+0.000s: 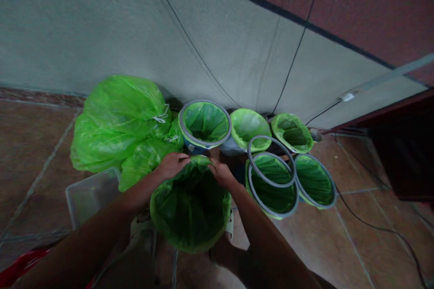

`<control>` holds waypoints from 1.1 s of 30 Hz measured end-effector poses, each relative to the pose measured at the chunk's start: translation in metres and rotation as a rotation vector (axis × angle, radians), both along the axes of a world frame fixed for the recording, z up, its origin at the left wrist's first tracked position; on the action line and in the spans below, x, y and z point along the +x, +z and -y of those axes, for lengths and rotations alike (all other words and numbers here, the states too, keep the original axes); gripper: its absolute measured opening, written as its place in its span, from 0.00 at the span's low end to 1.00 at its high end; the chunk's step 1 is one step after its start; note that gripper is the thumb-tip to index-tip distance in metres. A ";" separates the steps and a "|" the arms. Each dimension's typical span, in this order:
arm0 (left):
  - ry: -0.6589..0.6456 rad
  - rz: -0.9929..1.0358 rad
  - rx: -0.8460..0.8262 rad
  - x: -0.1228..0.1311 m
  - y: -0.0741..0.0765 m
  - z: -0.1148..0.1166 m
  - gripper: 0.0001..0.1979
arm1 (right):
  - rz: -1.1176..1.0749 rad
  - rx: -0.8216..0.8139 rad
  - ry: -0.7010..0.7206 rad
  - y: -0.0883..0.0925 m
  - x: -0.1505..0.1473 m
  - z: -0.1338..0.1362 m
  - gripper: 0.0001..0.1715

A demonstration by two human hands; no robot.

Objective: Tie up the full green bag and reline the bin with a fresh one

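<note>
A bin lined with a green bin liner (190, 216) stands between my feet, its mouth facing up at me. At its far rim my left hand (172, 165) is closed on the liner's edge, fingers toward the middle. My right hand (222, 173) grips the same far edge a little to the right. The liner is folded over the rim all round and hangs inside the bin. Beyond my hands is a lined bin (205, 140) fitted with a grey ring. To the right, a loose grey ring (250, 153) rests tilted over another lined bin (271, 210).
Stuffed green bags (118, 122) lie by the wall at left, near a clear plastic box (96, 194). More lined bins (251, 128), (292, 133) and a ringed bin (315, 180) stand right. A black cable (373, 226) crosses the tiled floor.
</note>
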State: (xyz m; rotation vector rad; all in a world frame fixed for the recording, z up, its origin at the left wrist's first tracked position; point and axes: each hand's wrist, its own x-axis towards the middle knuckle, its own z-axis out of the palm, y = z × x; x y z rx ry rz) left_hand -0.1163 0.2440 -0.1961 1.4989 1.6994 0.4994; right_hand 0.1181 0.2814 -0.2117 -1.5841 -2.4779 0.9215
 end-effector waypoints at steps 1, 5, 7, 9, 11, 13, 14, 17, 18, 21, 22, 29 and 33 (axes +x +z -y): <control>-0.009 -0.048 0.011 0.001 -0.001 0.003 0.14 | 0.017 -0.008 0.009 -0.001 0.001 0.001 0.21; -0.078 -0.314 0.025 0.004 -0.005 0.013 0.13 | 0.086 -0.023 0.003 0.000 0.002 0.000 0.19; -0.086 -0.414 0.014 0.007 -0.007 0.016 0.13 | 0.115 -0.025 -0.036 -0.001 0.005 0.002 0.17; -0.085 -0.474 0.000 0.009 -0.007 0.018 0.13 | 0.137 -0.024 -0.123 -0.002 0.010 0.009 0.17; -0.083 -0.492 -0.005 0.011 -0.006 0.018 0.15 | 0.143 -0.026 -0.251 -0.004 0.016 0.022 0.18; -0.080 -0.477 0.005 0.012 -0.002 0.017 0.20 | 0.125 -0.042 -0.364 -0.005 0.024 0.038 0.19; -0.082 -0.456 0.012 0.012 0.001 0.016 0.24 | 0.110 -0.050 -0.404 -0.005 0.028 0.046 0.20; -0.074 -0.342 0.029 0.008 0.013 0.012 0.36 | 0.039 -0.015 -0.473 0.001 0.036 0.060 0.29; -0.054 -0.294 0.029 0.005 0.017 0.010 0.38 | 0.007 0.027 -0.486 0.005 0.036 0.059 0.33; 0.058 -0.171 -0.005 -0.005 0.025 0.002 0.34 | -0.087 0.190 -0.456 0.022 0.026 0.039 0.31; 0.091 -0.153 -0.030 -0.009 0.025 -0.002 0.31 | -0.108 0.230 -0.411 0.027 0.019 0.029 0.27; 0.003 -0.184 -0.120 -0.005 0.006 -0.007 0.27 | -0.034 0.146 0.053 0.027 -0.032 -0.022 0.20; -0.076 -0.201 -0.011 0.002 -0.002 0.009 0.23 | 0.007 0.081 0.202 0.009 -0.023 -0.024 0.20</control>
